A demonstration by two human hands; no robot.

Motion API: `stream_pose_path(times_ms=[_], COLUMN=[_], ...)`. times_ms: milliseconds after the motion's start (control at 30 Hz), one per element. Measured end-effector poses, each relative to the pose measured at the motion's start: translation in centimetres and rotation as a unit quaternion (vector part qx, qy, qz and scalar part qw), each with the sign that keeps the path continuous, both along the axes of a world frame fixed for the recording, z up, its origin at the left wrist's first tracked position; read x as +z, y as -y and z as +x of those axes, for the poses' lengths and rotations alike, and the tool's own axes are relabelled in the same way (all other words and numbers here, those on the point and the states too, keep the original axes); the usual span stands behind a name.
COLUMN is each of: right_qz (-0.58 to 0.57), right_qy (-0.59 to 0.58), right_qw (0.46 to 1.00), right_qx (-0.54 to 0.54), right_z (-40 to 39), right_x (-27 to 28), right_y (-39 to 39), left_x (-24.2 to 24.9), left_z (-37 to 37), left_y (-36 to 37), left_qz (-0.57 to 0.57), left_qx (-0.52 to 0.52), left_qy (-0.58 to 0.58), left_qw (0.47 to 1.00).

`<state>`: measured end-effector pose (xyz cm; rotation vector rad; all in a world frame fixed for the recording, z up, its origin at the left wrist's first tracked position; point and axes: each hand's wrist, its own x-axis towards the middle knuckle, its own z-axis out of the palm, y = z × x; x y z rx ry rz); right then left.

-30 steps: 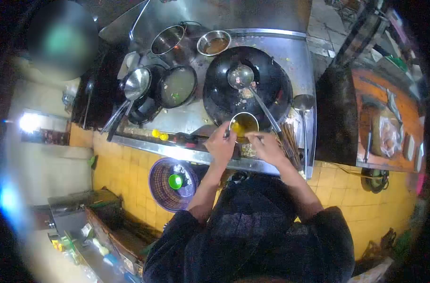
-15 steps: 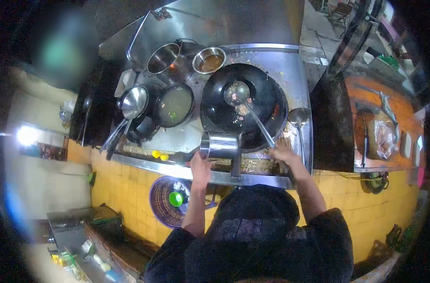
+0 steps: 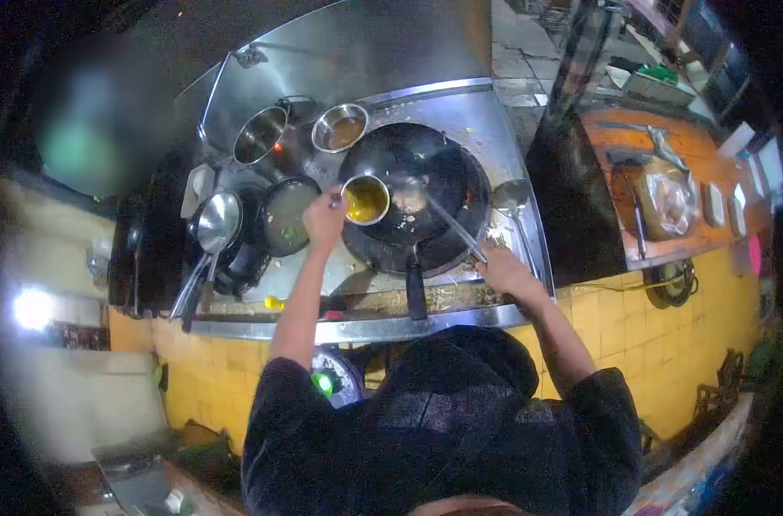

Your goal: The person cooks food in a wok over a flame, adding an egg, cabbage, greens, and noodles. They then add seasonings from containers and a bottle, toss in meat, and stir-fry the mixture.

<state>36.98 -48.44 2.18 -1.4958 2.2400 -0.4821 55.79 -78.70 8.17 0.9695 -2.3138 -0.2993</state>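
My left hand (image 3: pixel 324 221) grips a metal cup (image 3: pixel 366 178) by its left side, over the left part of the black wok (image 3: pixel 390 148). Yellow liquid (image 3: pixel 367 204) shows inside the cup, whose mouth faces my view. My right hand (image 3: pixel 507 270) is closed around the handle of a metal ladle (image 3: pixel 458 232). The ladle's bowl is down in the wok, blurred, among small bits of food. The wok's dark handle (image 3: pixel 416 291) points toward me.
Left of the wok are a pan of cloudy liquid (image 3: pixel 287 225), a strainer-like metal scoop (image 3: pixel 220 221), a tall pot (image 3: pixel 261 138) and a steel bowl with brown liquid (image 3: pixel 340 114). A spatula (image 3: pixel 512 194) lies at right, before an orange worktable (image 3: pixel 606 138).
My left hand has raised the cup from the wok's near side to above its left part, turning its mouth into view. The ladle's bowl has moved nearer me inside the wok. The view has shifted.
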Motion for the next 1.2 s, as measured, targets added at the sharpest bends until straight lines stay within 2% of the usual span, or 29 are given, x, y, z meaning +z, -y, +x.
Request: stream_pose_path(times_ms=[33,100,167,200,233,300,333,367,433,467,500,533,600,633,700,733,800,833,900,933,967,1000,1033,1067,1100,1133,1167,1200], right_qz=[-0.008,-0.042,0.058,0.067,0.07,-0.061,-0.037,-0.037,0.034,0.02,0.019,-0.008,-0.002,-0.001,0.019,0.02,-0.06,-0.054,0.03,0.006,0.009,-0.007,0.015,0.005,0.0,0.02,0.044,0.016], right_qy=[0.011,0.002,0.034,-0.026,-0.088,0.05,0.041,0.041,0.058,0.003,0.0,-0.02,0.065,0.063,0.059,0.057,-0.003,-0.007,0.165,0.113,0.111,-0.003,-0.218,-0.444,-0.446,-0.204,0.05,0.091], right_qw=[0.999,0.999,0.991,0.995,0.994,0.996,0.996,0.995,0.986,0.989,0.988,0.995,0.987,0.987,0.97,0.97,0.992,0.992,0.979,0.983,0.985,0.994,0.976,0.891,0.888,0.977,0.998,0.996], right_qx=[0.041,0.015,-0.115,-0.063,-0.013,-0.039,-0.071,-0.078,-0.154,-0.147,-0.15,-0.097,-0.145,-0.149,-0.236,-0.237,-0.111,-0.11,-0.111,-0.143,-0.134,-0.11,0.009,0.094,0.11,0.062,0.01,-0.019], right_z=[-0.2,1.1,3.9,4.3,5.1,5.5,5.5,5.9,6.4,7.6,8.0,8.4,8.4,8.7,9.7,10.0,10.0,8.9,7.0,6.7,7.3,8.6,9.3,10.2,9.5,8.2,6.5,4.9], right_x=[0.1,0.1,2.6,-1.6,-2.2,-3.2,-0.8,-1.3,-2.8,-2.1,-3.8,-3.5,-2.8,-2.2,-1.5,-1.3,-0.9,0.6,4.2,0.5,-1.3,-2.7,-2.9,-2.2,-1.3,1.1,2.6,2.1], right_y=[0.1,0.0,0.2,0.3,0.7,-0.3,-0.5,-0.4,0.1,0.1,0.2,1.0,1.3,1.7,2.0,2.6,3.0,3.3,3.6,4.3,4.3,3.8,3.3,2.8,2.6,2.6,3.0,3.2], left_x=[-0.2,0.0,0.8,1.4,1.6,1.9,2.6,3.1,4.2,4.2,4.3,4.7,5.0,4.8,3.8,3.4,1.9,0.3,-1.7,-1.6,-1.5,-1.6,-1.4,-1.3,-1.3,-2.3,-2.0,-2.0], left_z=[-1.3,-3.3,-4.8,-5.4,-6.2,-7.7,-8.0,-8.2,-8.8,-8.8,-9.2,-9.4,-10.0,-10.5,-10.2,-9.8,-9.0,-8.5,-6.7,-6.1,-5.7,-5.2,-5.0,-4.7,-4.1,-3.6,-3.4,-3.1], left_y=[1.6,4.1,5.5,5.8,6.4,7.7,7.8,7.8,8.1,8.5,8.7,8.7,8.8,9.1,9.0,8.9,8.0,8.1,6.8,5.9,5.1,4.5,4.0,3.5,3.0,3.2,3.1,2.7], left_qz=[-0.022,-0.053,-0.164,-0.138,-0.141,-0.186,-0.215,-0.217,-0.22,-0.237,-0.239,-0.24,-0.242,-0.218,-0.188,-0.175,-0.152,-0.118,-0.073,-0.07,-0.069,-0.078,-0.075,-0.061,-0.044,-0.084,-0.081,-0.069], left_qx=[-0.03,-0.064,-0.1,-0.127,-0.133,-0.112,-0.133,-0.139,-0.154,-0.17,-0.172,-0.163,-0.159,-0.123,-0.088,-0.082,-0.074,-0.058,-0.033,-0.013,0.01,0.042,0.055,0.064,0.075,0.083,0.103,0.098], left_qy=[0.014,0.024,0.148,0.158,0.156,0.257,0.26,0.258,0.245,0.209,0.205,0.202,0.197,0.201,0.208,0.17,0.125,0.098,0.077,0.101,0.123,0.152,0.148,0.154,0.161,0.155,0.149,0.147], left_qw=[0.999,0.996,0.97,0.969,0.968,0.942,0.932,0.931,0.931,0.933,0.933,0.935,0.937,0.947,0.956,0.966,0.978,0.986,0.994,0.992,0.99,0.984,0.985,0.984,0.983,0.981,0.98,0.982])
